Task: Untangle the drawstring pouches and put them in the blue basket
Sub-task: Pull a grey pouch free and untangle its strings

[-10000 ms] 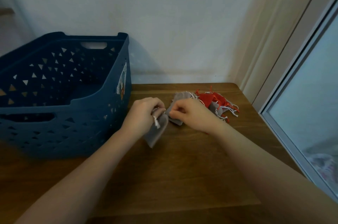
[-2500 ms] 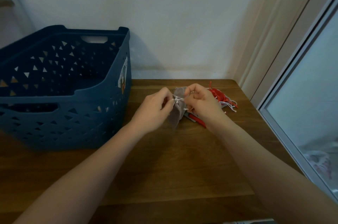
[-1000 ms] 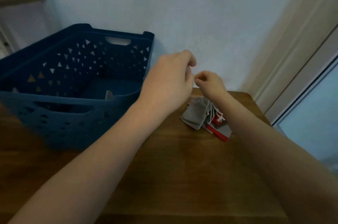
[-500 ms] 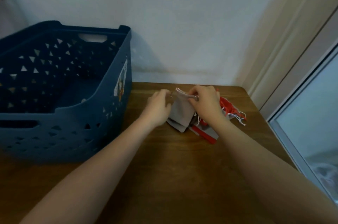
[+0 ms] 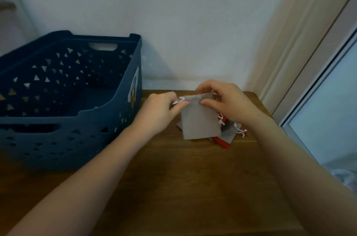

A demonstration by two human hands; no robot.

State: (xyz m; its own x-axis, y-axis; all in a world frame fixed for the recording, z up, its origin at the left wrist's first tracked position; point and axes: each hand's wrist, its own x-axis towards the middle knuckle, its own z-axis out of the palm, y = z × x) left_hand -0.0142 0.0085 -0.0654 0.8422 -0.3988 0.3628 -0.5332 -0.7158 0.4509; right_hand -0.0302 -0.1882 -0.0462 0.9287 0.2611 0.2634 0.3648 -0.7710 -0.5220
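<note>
A grey drawstring pouch point(image 5: 200, 122) hangs flat between my hands above the wooden table. My left hand point(image 5: 160, 112) pinches its white cord at the top left corner. My right hand point(image 5: 228, 102) grips the pouch's top right edge. Under and behind it lies a tangled pile of red and grey pouches point(image 5: 229, 135) with white cords. The blue basket point(image 5: 81, 112) stands to the left, its inside mostly in shadow.
The wooden table point(image 5: 193, 187) reaches to the white wall behind. A door frame and a glass pane point(image 5: 328, 104) run along the table's right edge. The basket fills the table's left part.
The grey pouch is lifted higher and spread flat between both hands. My left hand now pinches its cord. The view has moved closer.
</note>
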